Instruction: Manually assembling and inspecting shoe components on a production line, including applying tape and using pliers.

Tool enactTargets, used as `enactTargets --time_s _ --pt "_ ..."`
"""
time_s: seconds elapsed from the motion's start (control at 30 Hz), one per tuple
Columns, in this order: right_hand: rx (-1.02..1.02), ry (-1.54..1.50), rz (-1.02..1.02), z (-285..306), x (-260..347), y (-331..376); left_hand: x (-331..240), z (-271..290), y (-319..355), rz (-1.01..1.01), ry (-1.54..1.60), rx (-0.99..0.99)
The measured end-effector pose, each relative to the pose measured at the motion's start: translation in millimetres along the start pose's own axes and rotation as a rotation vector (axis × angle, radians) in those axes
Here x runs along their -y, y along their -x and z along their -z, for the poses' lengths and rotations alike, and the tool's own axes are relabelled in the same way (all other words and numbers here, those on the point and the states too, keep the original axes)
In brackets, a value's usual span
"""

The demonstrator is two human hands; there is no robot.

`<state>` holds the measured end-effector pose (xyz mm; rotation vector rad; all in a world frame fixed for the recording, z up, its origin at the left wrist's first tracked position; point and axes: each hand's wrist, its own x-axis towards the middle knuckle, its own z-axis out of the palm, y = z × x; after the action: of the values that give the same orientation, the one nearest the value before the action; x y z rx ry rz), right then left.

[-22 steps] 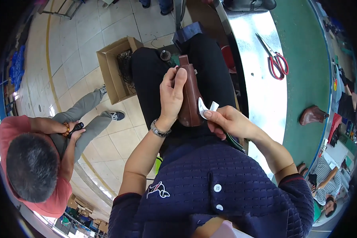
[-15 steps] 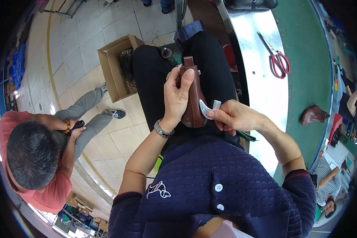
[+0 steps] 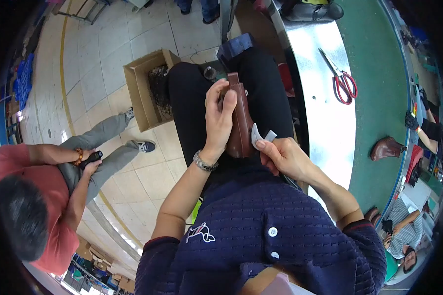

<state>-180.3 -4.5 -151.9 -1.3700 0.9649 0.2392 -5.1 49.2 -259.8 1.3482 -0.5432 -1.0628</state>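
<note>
A brown leather boot lies along my lap, a narrow tab at its far end. My left hand is wrapped round the boot's left side, thumb on top and fingers partly hidden. Close to the boot's near right side, my right hand is closed on a curved, pale silver tool with a pointed tip. A short flat pale piece sticks up beside its thumb. The tool's tip appears to touch the boot; its exact kind I cannot make out.
Red-handled scissors lie on the metal bench top at right. Beyond it, a green belt carries another brown boot. An open cardboard box stands left of my legs. A seated person is close on the left.
My right hand has shifted slightly left and down with the curved tool, still against the boot. My left hand keeps its hold. The person at left has leaned farther left.
</note>
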Motion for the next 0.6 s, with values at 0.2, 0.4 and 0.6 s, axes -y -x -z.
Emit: enactTargets --time_s 0.2,0.4,0.6 --pt "0.061 -0.11 -0.007 6.8 -11.9 1.9 20.6 53.0 22.0 -0.039 0.007 0.574" --pt "0.047 -0.15 0.03 18.3 -22.2 1.1 31.1 31.0 15.9 0.072 -0.009 0.407" --pt "-0.12 -0.364 0.073 57.6 -37.8 19.3 -16.8 26.1 19.1 0.105 0.098 0.294"
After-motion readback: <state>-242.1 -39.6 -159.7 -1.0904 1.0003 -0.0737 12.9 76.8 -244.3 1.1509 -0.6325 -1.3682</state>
